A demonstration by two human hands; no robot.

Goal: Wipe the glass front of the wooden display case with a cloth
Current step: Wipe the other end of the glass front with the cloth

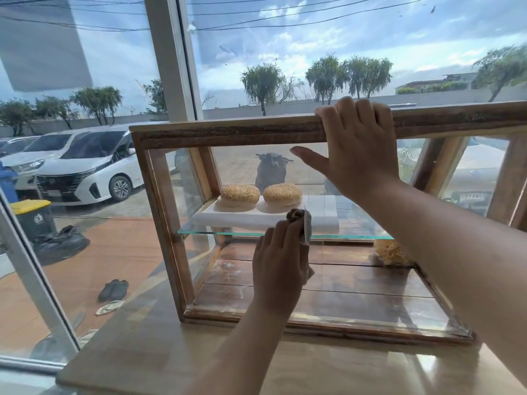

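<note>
A wooden display case [228,132] with glass walls stands on a pale wooden table [159,349] in front of a window. My left hand [281,260] is closed around a bunched grey-brown cloth [299,220] and presses it against the glass front [239,283], near the middle, at the height of the inner glass shelf. My right hand [356,149] rests on the case's top front rail, fingers curled over the wood and thumb spread against the glass. Inside, two sesame buns [239,195] sit on a white board [322,215].
A yellow crumbly pastry [390,252] lies on the case's wooden floor at the right, partly behind my right forearm. The table's left edge [85,337] runs close to the window frame [37,283]. Outside are parked cars, a bin and sandals.
</note>
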